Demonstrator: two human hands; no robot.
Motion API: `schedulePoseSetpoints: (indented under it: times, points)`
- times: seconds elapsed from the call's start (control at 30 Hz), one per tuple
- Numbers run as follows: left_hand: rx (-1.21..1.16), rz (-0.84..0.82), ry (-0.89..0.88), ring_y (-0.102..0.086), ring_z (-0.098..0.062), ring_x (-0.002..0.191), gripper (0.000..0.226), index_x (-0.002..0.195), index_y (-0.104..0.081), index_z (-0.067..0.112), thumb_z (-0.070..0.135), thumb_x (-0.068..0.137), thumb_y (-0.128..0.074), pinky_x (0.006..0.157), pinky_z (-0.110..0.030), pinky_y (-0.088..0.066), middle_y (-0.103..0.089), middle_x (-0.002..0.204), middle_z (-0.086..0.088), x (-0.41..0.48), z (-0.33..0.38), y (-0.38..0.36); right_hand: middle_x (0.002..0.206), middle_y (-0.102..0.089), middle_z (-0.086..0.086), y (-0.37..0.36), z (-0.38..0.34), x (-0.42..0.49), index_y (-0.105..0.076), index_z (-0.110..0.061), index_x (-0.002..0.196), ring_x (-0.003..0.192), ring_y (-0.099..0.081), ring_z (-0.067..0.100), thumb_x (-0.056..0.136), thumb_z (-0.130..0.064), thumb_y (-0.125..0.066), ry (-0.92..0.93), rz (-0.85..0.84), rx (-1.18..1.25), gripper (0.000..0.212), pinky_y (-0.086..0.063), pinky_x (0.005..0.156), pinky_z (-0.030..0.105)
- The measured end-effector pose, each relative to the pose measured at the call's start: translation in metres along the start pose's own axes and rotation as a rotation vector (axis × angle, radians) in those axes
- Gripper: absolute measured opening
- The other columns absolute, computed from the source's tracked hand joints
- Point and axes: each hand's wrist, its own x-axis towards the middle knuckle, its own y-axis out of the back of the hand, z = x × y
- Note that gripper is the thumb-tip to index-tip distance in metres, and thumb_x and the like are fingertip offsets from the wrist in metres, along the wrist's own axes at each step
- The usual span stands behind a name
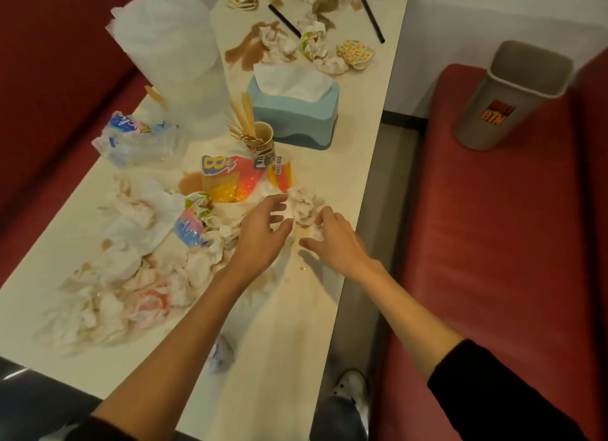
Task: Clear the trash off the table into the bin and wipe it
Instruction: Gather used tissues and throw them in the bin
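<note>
A long cream table [358, 118] is strewn with trash. My left hand [263, 233] and my right hand [332, 239] reach toward a clump of crumpled stained tissue [304, 205] near the table's right edge, one on each side of it, fingers spread and loosely bent. Neither hand grips anything. A colourful snack wrapper [230, 180] lies just beyond the clump. A heap of soiled napkins [125, 276] covers the near left of the table. The grey bin [513, 95] stands on the red bench seat at the right.
A blue tissue box [296, 118], a paper cup with sticks [260, 137], a clear plastic bag [171, 55] and a flattened bottle wrapper [138, 137] sit mid-table. Brown spills [246, 49], black straws [373, 19] and more wrappers lie farther back. A paper ball [222, 355] lies near.
</note>
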Motion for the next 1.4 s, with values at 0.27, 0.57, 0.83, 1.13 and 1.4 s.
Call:
schedulePoseSetpoints:
  times: [0.27, 0.57, 0.83, 1.13, 1.4]
  points:
    - [-0.070, -0.082, 0.021, -0.061, -0.013, 0.101, 0.039, 0.129, -0.056, 0.015, 0.014, 0.091, -0.060, 0.073, -0.006, -0.044, -0.061, 0.121, -0.004, -0.005, -0.006, 0.003, 0.106, -0.053, 0.007, -0.014, 0.000, -0.008, -0.051, -0.011, 0.115, 0.090, -0.057, 0.028, 0.087, -0.009, -0.054, -0.106, 0.113, -0.085, 0.028, -0.045, 0.068, 0.033]
    - [-0.458, -0.215, 0.243, -0.065, -0.013, 0.097, 0.027, 0.115, -0.057, 0.026, 0.045, 0.097, -0.050, 0.088, -0.037, -0.056, -0.062, 0.107, 0.006, -0.015, 0.011, 0.006, 0.077, -0.066, -0.004, 0.007, -0.038, -0.033, -0.068, -0.022, 0.096, 0.073, -0.062, 0.008, 0.081, -0.012, -0.069, -0.072, 0.276, 0.421, 0.018, -0.045, 0.064, 0.009]
    - [-0.535, -0.185, 0.258, -0.069, -0.017, 0.068, 0.021, 0.106, -0.065, 0.011, 0.025, 0.100, -0.051, 0.061, -0.027, -0.055, -0.071, 0.080, -0.008, -0.014, -0.007, 0.023, 0.085, -0.072, -0.007, 0.017, -0.047, -0.018, -0.064, -0.025, 0.109, 0.080, -0.067, 0.009, 0.080, -0.013, -0.071, 0.007, 0.191, 0.518, 0.033, -0.053, 0.074, 0.025]
    - [-0.424, -0.173, 0.284, -0.071, -0.014, 0.075, 0.019, 0.106, -0.067, 0.021, 0.026, 0.099, -0.050, 0.066, -0.025, -0.050, -0.067, 0.058, -0.006, -0.016, -0.036, 0.041, 0.135, -0.040, 0.010, -0.007, -0.032, 0.052, -0.032, -0.037, 0.143, 0.118, -0.043, 0.033, 0.087, -0.031, -0.067, -0.030, 0.093, -0.268, 0.066, -0.045, 0.096, 0.049]
    - [-0.437, -0.156, 0.267, -0.070, -0.016, 0.070, 0.021, 0.107, -0.066, 0.009, 0.013, 0.101, -0.046, 0.061, -0.022, -0.055, -0.070, 0.089, -0.013, -0.012, -0.042, 0.056, 0.093, -0.068, 0.011, 0.010, -0.034, 0.037, -0.069, -0.005, 0.096, 0.081, -0.062, 0.026, 0.087, -0.008, -0.060, -0.132, 0.277, 0.062, 0.014, -0.054, 0.071, 0.037]
